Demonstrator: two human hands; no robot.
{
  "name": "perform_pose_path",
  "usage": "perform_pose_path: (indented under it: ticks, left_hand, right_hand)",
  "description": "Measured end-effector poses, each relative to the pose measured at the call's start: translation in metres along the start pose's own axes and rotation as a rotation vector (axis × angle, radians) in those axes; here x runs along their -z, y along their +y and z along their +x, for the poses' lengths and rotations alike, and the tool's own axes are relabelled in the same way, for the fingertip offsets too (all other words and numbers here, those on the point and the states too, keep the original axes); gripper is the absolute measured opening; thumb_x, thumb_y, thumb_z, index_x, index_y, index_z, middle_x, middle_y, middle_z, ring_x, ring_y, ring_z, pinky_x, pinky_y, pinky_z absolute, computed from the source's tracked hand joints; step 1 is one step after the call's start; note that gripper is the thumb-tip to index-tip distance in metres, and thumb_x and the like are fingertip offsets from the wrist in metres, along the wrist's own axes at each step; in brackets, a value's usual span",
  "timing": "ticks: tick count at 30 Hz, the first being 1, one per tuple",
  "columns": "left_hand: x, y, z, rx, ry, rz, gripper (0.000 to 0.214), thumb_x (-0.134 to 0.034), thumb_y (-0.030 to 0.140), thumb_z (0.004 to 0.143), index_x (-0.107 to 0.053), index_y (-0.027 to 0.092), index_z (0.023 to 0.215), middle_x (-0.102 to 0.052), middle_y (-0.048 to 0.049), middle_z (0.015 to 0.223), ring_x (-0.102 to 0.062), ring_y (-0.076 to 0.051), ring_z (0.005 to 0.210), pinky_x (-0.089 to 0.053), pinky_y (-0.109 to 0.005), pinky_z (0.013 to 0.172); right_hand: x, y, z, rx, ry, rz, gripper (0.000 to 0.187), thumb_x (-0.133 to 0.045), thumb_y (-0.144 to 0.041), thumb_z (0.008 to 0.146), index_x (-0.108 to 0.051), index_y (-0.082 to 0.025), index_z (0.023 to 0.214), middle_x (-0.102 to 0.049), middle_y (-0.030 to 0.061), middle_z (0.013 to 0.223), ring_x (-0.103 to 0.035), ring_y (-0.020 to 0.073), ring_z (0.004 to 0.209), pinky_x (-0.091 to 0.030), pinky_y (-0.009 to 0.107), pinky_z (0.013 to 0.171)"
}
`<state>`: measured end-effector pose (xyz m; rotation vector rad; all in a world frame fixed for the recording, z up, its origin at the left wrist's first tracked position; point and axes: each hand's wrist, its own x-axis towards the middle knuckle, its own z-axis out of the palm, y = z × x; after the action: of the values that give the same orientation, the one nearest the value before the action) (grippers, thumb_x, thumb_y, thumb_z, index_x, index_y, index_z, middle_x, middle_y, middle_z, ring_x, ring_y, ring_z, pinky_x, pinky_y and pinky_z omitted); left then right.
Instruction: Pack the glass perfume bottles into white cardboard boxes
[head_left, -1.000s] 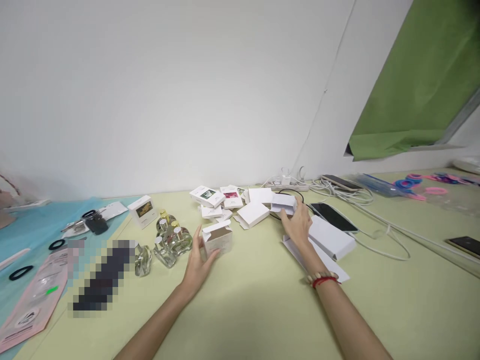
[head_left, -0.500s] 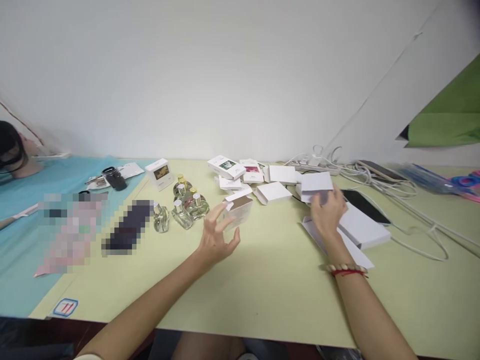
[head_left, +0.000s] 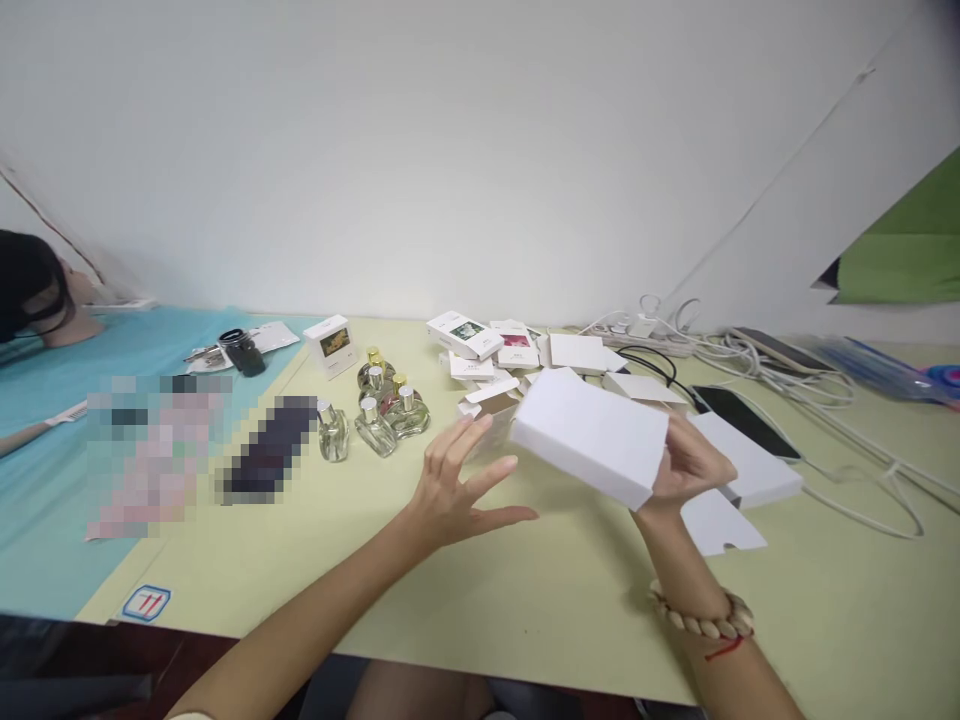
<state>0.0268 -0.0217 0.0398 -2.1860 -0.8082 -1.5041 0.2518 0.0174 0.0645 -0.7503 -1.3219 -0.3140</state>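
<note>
My right hand [head_left: 690, 465] grips a plain white cardboard box [head_left: 592, 430] by its right end, raised and tilted above the table. To the left of that box, my left hand [head_left: 465, 490] is open with fingers spread, touching nothing that I can make out. Just beyond its fingertips stands a small open carton [head_left: 491, 410], partly hidden. Several glass perfume bottles [head_left: 375, 428] with gold and silver caps cluster left of my left hand. Beneath and behind my right hand lie another white box [head_left: 750, 465] and a white cardboard piece [head_left: 720, 525].
Small cartons with flower pictures [head_left: 465, 335] are heaped near the wall. One picture carton [head_left: 331, 348] stands apart behind the bottles. White cables [head_left: 840, 455] and a dark phone [head_left: 742, 420] lie right. At left are a black jar [head_left: 241, 352] and another person's head [head_left: 34, 290].
My right hand has lifted the white box off the right side and brought it left and nearer. My left hand has spread wider. The view has shifted slightly.
</note>
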Motion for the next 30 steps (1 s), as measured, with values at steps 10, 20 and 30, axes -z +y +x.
perform_pose_path:
  ticks: [10,20,30]
  left_hand:
    - [-0.003,0.016,-0.003,0.276,-0.153,-0.283,0.051,-0.066,0.045,0.069,-0.049,0.022,0.111,-0.061,-0.0085,0.104,-0.056,-0.023,0.101,-0.042,-0.034,0.084]
    - [-0.001,0.023,-0.003,0.964,-0.129,-0.702,0.035,-0.041,0.046,0.086,-0.054,0.016,0.097,-0.061,-0.0036,0.081,-0.054,-0.013,0.069,-0.043,-0.022,0.058]
    - [-0.012,0.011,-0.01,1.075,-0.187,-0.711,0.053,-0.022,0.052,0.089,-0.057,0.015,0.101,-0.064,-0.0091,0.095,-0.059,-0.019,0.083,-0.048,-0.031,0.072]
  right_hand:
    - [-0.01,-0.032,-0.019,-0.05,-0.312,0.243,0.015,-0.051,-0.02,0.072,-0.062,-0.022,0.062,-0.054,-0.0009,0.047,-0.048,0.0127,0.04,-0.037,0.026,0.04]
    - [-0.021,-0.038,-0.035,-0.385,-0.509,0.379,0.033,-0.044,-0.043,0.081,-0.055,-0.022,0.104,-0.06,0.0025,0.074,-0.051,0.0122,0.046,-0.044,0.028,0.049]
    - [-0.025,-0.043,-0.07,-0.315,-0.826,0.312,0.051,-0.048,-0.057,0.073,-0.048,-0.019,0.108,-0.062,0.0068,0.078,-0.06,0.0241,0.077,-0.05,0.035,0.067]
